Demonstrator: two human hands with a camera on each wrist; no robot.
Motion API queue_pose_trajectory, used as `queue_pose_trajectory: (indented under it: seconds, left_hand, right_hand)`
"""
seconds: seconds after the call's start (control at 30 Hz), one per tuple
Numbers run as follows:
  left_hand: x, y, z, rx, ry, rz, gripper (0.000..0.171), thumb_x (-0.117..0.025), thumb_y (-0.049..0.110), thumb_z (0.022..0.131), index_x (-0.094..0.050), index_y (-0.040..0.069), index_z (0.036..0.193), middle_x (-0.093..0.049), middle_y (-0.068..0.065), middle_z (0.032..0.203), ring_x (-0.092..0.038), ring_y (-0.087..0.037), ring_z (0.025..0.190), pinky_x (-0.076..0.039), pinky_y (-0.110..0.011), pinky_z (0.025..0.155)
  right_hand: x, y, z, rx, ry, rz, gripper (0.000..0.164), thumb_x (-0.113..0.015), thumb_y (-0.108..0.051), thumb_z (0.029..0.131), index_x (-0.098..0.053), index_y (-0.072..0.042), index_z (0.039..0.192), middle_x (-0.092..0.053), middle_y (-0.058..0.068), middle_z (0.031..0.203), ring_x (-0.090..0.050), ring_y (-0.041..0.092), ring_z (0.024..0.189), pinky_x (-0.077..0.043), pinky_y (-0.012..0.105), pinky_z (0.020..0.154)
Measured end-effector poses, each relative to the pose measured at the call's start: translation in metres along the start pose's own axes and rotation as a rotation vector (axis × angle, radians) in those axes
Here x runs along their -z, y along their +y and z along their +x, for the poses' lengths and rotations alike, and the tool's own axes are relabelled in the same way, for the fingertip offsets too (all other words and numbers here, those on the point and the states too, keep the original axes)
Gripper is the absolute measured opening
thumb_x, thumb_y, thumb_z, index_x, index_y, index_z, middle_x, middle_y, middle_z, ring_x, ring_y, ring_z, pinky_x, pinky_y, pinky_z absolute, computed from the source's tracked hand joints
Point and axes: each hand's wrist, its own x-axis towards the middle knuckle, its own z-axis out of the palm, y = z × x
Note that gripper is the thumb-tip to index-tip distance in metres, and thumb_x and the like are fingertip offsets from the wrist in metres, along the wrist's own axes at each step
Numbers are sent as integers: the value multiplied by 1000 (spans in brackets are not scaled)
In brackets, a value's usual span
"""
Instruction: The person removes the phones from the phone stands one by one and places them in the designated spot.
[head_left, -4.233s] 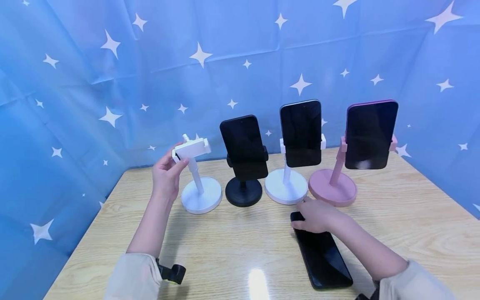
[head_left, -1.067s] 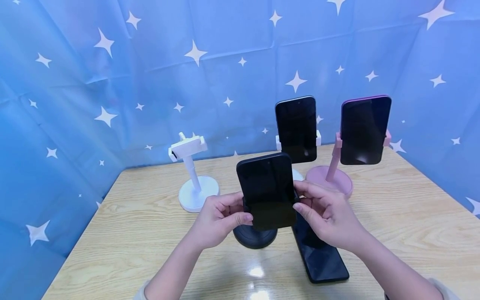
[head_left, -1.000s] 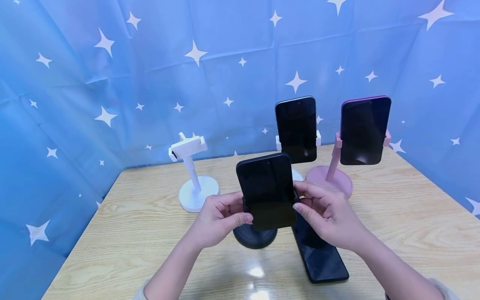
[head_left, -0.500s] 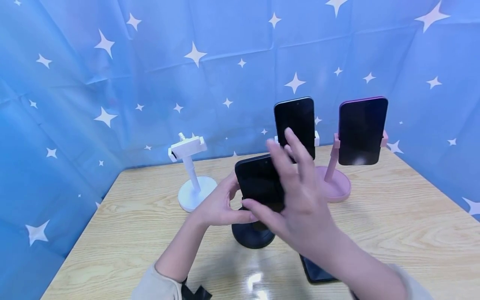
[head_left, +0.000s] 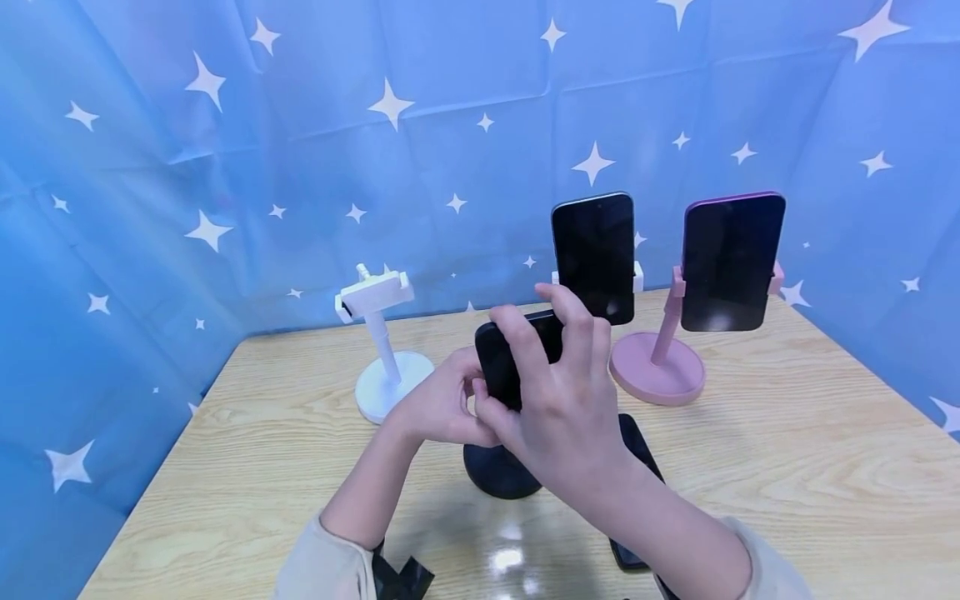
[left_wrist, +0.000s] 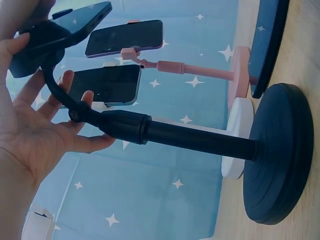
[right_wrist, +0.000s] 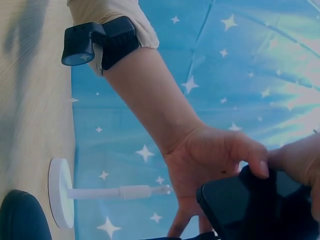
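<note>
Gripping side, head view: the left hand (head_left: 446, 404) curls round the left side of the top of the black stand (head_left: 501, 477), thumb nearer the camera.
Black phone, head view: the black phone (head_left: 493, 367) sits up on that stand, between the hands — just right of the left one, beneath the arch of the right.
Right hand, head view: the right hand (head_left: 570, 400) spans the screen, bent fingers by the top edge, thumb towards the left side; whether it grips, I cannot tell.
Long axis, head view: largely covered by the right hand; the top edge rises slightly to the right.
Lying phone, head view: another, the lying phone (head_left: 636, 440), rests flat on the table (head_left: 225, 433), partly under the right forearm's line of sight.
Bent neck, left wrist view: the neck (left_wrist: 58, 91) joins pole to phone; the left fingers fan just behind it. The phone slants across the pole's line. Any tilt would, I judge, hinge here, with the left hand nearer the neck and the right nearer the screen.
Thumb, right wrist view: the left thumb bears on the stand's dark top beside the phone; the right hand is cropped at the edge — its contact unclear.
</note>
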Motion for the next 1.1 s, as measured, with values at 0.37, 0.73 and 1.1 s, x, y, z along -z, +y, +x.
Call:
queue_pose_trajectory:
  seconds: [0.37,0.73,1.1]
  left_hand:
    - [5,-1,4,21,-65,-103,25,-63,-5,62,-56,1,85,-54,-11,78,-49,-18,73,-46,-32,64]
    - [6,-2,4,38,-84,-137,25,-62,-4,62,-56,-1,85,-53,-12,76,-49,-18,71,-45,-32,62]
    - [8,0,4,71,-96,-156,27,-63,-4,62,-56,-2,87,-54,-14,78,-50,-19,72,-46,-33,63]
  right_hand:
    - [0,1,1,-49,17,66,58,-76,-11,57,-51,-6,109,-40,25,114,-43,43,93,-38,45,60]
    - [-1,1,1,-70,-4,77,57,-75,-13,59,-52,-8,110,-41,23,115,-42,41,92,-38,42,55]
    - [-3,2,1,-63,-8,63,56,-78,-14,58,-53,-9,107,-42,23,114,-42,39,89,-38,40,51]
